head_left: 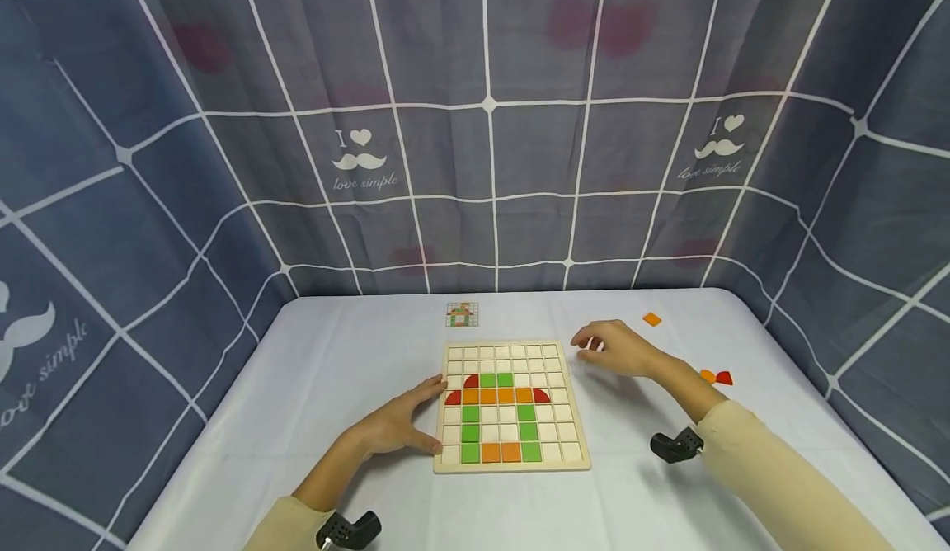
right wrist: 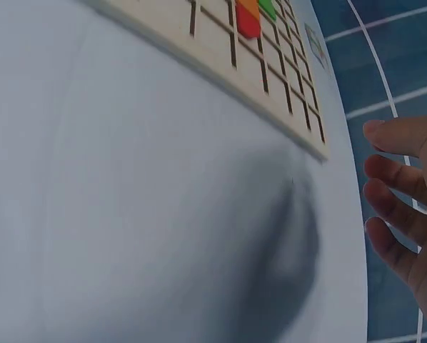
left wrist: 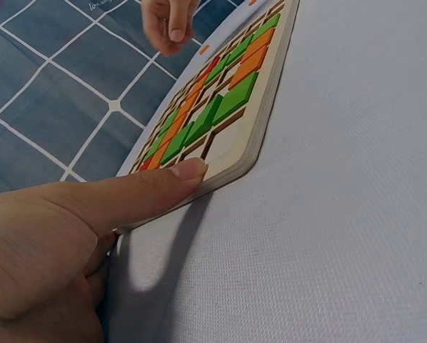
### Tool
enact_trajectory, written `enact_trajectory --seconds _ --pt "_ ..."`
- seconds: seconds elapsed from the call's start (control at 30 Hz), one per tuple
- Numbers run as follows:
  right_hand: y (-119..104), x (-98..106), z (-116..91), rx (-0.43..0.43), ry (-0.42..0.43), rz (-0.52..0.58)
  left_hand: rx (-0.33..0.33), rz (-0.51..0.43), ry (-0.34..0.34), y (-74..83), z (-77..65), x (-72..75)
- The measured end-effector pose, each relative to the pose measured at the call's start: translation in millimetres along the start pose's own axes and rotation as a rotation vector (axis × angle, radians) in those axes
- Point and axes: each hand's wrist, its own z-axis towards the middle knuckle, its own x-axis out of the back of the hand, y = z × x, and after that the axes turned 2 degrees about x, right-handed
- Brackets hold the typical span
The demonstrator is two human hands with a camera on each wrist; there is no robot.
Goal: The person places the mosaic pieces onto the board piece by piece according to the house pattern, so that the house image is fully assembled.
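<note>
A wooden grid board [head_left: 549, 431] lies on the table with square green tiles [head_left: 471, 432], orange tiles [head_left: 505, 395] and rounded red pieces [head_left: 542, 396] set in its cells, in a mushroom-like shape. My left hand [head_left: 392, 426] touches the board's left edge, fingers and thumb spread apart; in the left wrist view the straight thumb [left wrist: 156, 187] rests on the rim near a corner. My right hand [head_left: 616, 346] is raised above the table beside the board's far right corner. Its fingers are loosely bent, and nothing shows between them in the right wrist view.
Behind the board lies a small pattern card [head_left: 463, 314]. A loose orange tile [head_left: 651, 319] is at the back right; an orange piece [head_left: 707, 376] and a red piece [head_left: 724, 378] lie beyond the right forearm. Checked curtains [head_left: 534, 155] enclose the white table [head_left: 334, 353].
</note>
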Motion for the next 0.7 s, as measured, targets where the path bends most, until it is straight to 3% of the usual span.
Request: enact_trajectory --seconds 0.37,0.7 --pt "37.5 35.7 -49.2 -0.085 0.092 -0.046 -0.003 -0.001 -0.003 -1.0 0.5 -0.1" --pt "62.3 67.3 -96.8 -0.232 0.044 -0.053 -0.002 0.000 0.000 -0.8 0.5 0.2"
